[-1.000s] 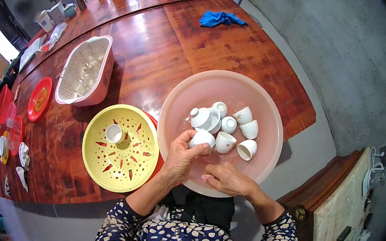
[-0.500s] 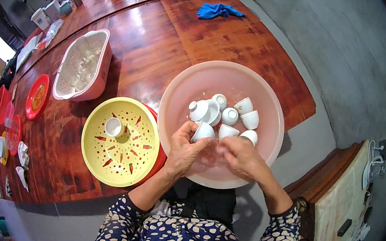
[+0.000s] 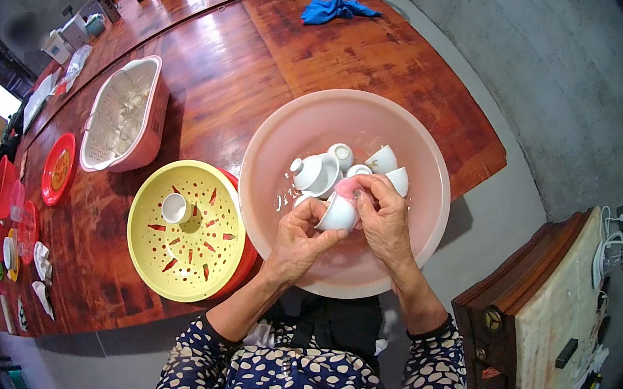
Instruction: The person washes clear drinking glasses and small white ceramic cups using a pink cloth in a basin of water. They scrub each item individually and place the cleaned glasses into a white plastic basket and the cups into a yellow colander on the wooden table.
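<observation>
My left hand [image 3: 296, 241] grips a small white cup [image 3: 337, 215] by its side, over the near part of a large pale pink basin [image 3: 275, 143]. Bunched in my right hand [image 3: 387, 221] is a soft pink cloth or sponge [image 3: 346, 188], pressed against the cup's rim; its exact kind is hard to tell. Beyond my hands, several white cups lie in the basin, among them an upturned cup [image 3: 341, 155] and a tilted cup [image 3: 383, 159]. A white bowl-like dish [image 3: 327, 181] sits at their left. My right hand partly covers some of these.
To the left stands a yellow colander [image 3: 143, 263] with one white cup [image 3: 174, 209] in it. Behind it is a pink-and-white basket [image 3: 153, 132] of clear glasses. A red plate [image 3: 56, 183] lies farther left, a blue cloth [image 3: 335, 12] at the back. A wooden cabinet [image 3: 494, 326] stands right.
My right hand has risen from low in the basin to the cup in my left hand, and the pink cloth or sponge now shows against the rim. The whole view has shifted slightly.
</observation>
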